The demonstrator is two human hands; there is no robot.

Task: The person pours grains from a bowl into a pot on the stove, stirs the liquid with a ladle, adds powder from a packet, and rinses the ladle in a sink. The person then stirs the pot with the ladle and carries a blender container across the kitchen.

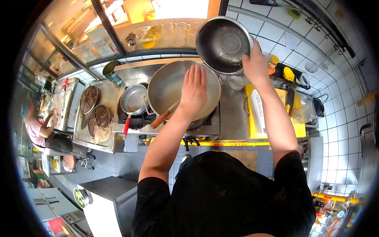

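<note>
My right hand (257, 66) grips the rim of a round metal bowl (223, 44), thumb on the near side. The bowl is tilted, its inside facing me, with a wet-looking sheen on its bottom. Flat and stretched out, my left hand (194, 89) is over a large metal pot (164, 81), apart from the bowl and holding nothing. Below that hand, a utensil with a wooden handle (159, 119) leans out over the pot's near rim; its far end is hidden. Pale, cloudy contents show in the pot, but I cannot tell what they are.
A saucepan (133, 98) with a red handle stands left of the pot. Further left are two round dark strainers (89, 99) and an open can (112, 73). A yellow cutting board (252, 128) and a knife (290, 98) lie right. A co-worker (37, 126) sits far left.
</note>
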